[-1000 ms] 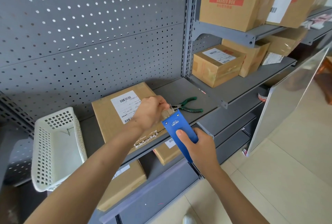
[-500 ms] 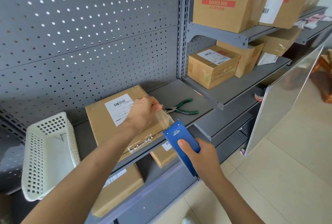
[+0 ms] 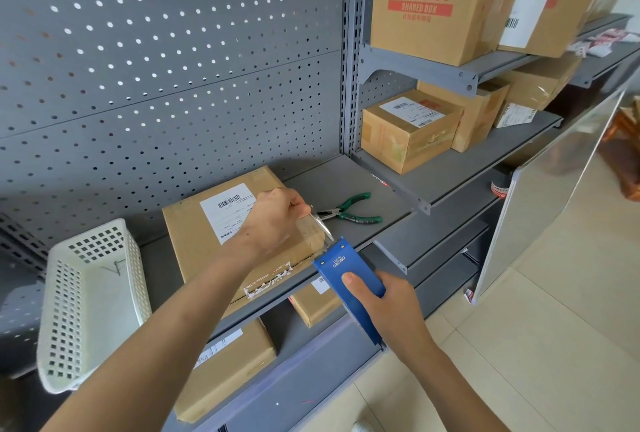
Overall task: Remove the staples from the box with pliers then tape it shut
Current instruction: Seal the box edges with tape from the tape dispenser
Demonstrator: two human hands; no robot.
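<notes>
Since the earlier frame, we see the strip of clear tape point(image 3: 317, 229) drawn out longer between the two hands, and the left hand sits further up the box.

Head view: the left hand point(image 3: 277, 220) pinches the free end of the tape above the box point(image 3: 207, 241), which lies flat on the grey shelf point(image 3: 388, 196) at 12 o'clock from the hands. The right hand point(image 3: 391, 307) is closed around the blue tape dispenser point(image 3: 349, 279), thumb on its top face, at 5 o'clock from the box and off the shelf edge. The green-handled pliers point(image 3: 349, 213) lie on the shelf at 3 o'clock from the left hand, just beside it. A white basket point(image 3: 86, 300) stands at 9 o'clock from the box.
</notes>
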